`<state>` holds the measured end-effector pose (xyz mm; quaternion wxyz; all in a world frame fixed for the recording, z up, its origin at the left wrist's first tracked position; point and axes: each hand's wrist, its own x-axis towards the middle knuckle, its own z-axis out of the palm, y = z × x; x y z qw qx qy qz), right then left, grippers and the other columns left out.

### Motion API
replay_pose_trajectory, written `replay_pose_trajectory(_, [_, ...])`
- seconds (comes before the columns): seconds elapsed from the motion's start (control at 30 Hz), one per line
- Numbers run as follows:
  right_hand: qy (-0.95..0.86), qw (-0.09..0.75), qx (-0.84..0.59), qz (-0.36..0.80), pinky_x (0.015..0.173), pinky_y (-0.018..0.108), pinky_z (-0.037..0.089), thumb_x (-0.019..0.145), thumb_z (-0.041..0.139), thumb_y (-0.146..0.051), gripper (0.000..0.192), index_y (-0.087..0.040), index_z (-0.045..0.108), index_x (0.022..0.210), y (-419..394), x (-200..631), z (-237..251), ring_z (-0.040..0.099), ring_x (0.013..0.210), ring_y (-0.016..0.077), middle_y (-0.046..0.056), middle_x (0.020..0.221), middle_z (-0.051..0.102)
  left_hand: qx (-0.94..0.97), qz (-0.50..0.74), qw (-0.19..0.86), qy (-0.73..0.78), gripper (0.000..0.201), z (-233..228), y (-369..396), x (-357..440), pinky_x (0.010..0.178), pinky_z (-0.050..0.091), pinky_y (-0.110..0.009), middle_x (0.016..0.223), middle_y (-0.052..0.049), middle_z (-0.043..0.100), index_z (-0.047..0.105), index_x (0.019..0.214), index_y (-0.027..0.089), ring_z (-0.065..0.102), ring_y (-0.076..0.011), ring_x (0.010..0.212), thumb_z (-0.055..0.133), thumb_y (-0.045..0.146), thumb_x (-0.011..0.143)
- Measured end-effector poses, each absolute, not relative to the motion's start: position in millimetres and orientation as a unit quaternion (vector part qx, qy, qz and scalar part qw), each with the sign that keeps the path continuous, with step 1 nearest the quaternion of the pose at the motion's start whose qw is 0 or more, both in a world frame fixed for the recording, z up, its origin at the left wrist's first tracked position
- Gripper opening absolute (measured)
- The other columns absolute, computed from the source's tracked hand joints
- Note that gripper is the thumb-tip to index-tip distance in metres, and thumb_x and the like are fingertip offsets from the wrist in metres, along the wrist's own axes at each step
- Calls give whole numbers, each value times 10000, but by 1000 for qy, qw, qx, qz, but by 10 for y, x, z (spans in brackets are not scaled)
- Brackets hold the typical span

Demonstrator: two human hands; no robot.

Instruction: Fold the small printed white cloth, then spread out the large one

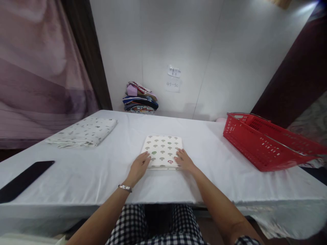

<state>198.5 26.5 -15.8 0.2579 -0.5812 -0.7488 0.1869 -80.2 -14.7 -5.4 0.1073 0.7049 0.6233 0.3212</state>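
A folded white cloth [163, 152] printed with small mushrooms lies on the table in front of me. Most of its mushrooms are grey-green; a few are brighter green or red. At its left edge rests my left hand [139, 165], open, fingers stretched along the side. My right hand [185, 161] is open too, its spread fingertips lying on the right edge of the cloth. Neither hand grips the fabric. Several folded layers show at the near edge.
A white covering drapes the table [122, 136]. Another folded patterned cloth [84, 132] lies at the left, behind a flat black object [27, 180]. On the right stands a red plastic basket [265, 144] with metal handles. A stack of folded fabrics [141, 98] sits against the wall.
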Motion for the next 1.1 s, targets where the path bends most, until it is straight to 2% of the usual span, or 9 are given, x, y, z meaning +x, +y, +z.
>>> replay_pose_trajectory(0.1, [-696, 301, -618, 206, 1011, 452, 428, 897, 471, -389, 429, -183, 560, 1262, 488, 2069, -147, 470, 1269, 269, 122, 1378, 494, 617, 325, 158, 699, 469, 4, 43, -896, 880, 512, -392, 1221, -137, 626, 572, 1209, 158, 626, -256, 1065, 424, 459, 880])
replay_pose_trajectory(0.2, [-664, 313, -647, 203, 911, 472, 494, 876, 483, -366, 467, -175, 517, 1301, 705, 2131, -127, 593, 1124, 289, 140, 1271, 584, 592, 298, 188, 725, 473, 10, 234, -936, 732, 542, -381, 1090, -159, 684, 561, 1188, 154, 681, -272, 913, 473, 470, 848])
replay_pose_trajectory(0.37, [-666, 327, -638, 204, 861, 407, 510, 818, 555, -318, 454, -180, 551, 1250, 675, 1984, -147, 638, 1017, 264, 124, 1144, 657, 634, 265, 220, 693, 425, 81, 552, -1026, 714, 545, -330, 1008, -102, 715, 576, 1158, 159, 692, -236, 829, 541, 384, 799])
replay_pose_trajectory(0.5, [-688, 326, -590, 270, 799, 357, 533, 795, 590, -342, 405, -196, 613, 1172, 318, 1724, -253, 660, 896, 231, 77, 1043, 698, 652, 238, 113, 711, 425, 321, 881, -1363, 905, 496, -388, 1197, -108, 644, 575, 1200, 186, 615, -278, 1074, 541, 292, 789])
replay_pose_trajectory(0.57, [-692, 331, -563, 309, 796, 355, 538, 804, 576, -359, 365, -222, 644, 1135, 219, 1703, -300, 663, 871, 219, 50, 1010, 711, 636, 209, 79, 739, 437, 431, 998, -1499, 927, 479, -434, 1229, -150, 615, 574, 1208, 144, 583, -315, 1120, 537, 263, 789])
replay_pose_trajectory(0.67, [-658, 373, -589, 285, 840, 397, 529, 820, 517, -342, 343, -216, 670, 1100, 321, 1874, -304, 661, 895, 226, 64, 1019, 711, 644, 210, 53, 734, 443, 496, 966, -1420, 993, 424, -461, 1294, -167, 563, 554, 1236, 110, 525, -320, 1192, 488, 291, 837])
replay_pose_trajectory(0.77, [-637, 403, -614, 232, 921, 429, 489, 815, 479, -285, 348, -209, 672, 1094, 618, 2105, -239, 644, 968, 227, 72, 1057, 700, 731, 263, 35, 629, 448, 422, 675, -1001, 1048, 382, -411, 1293, -108, 577, 570, 1224, 156, 507, -259, 1214, 415, 417, 895])
replay_pose_trajectory(0.87, [-649, 390, -613, 227, 952, 413, 471, 808, 473, -240, 371, -215, 656, 1131, 873, 2171, -176, 629, 1015, 211, 66, 1113, 681, 801, 265, 39, 536, 480, 254, 305, -549, 1046, 377, -452, 1309, -104, 566, 572, 1224, 182, 486, -265, 1235, 412, 493, 895])
replay_pose_trajectory(1.1, [-681, 343, -591, 265, 920, 325, 481, 759, 557, -192, 406, -205, 653, 1153, 1043, 1923, -164, 650, 958, 183, 37, 1062, 704, 825, 211, 10, 524, 445, 4, -2, -329, 1074, 311, -489, 1361, -123, 513, 508, 1284, 193, 429, -283, 1287, 462, 402, 894])
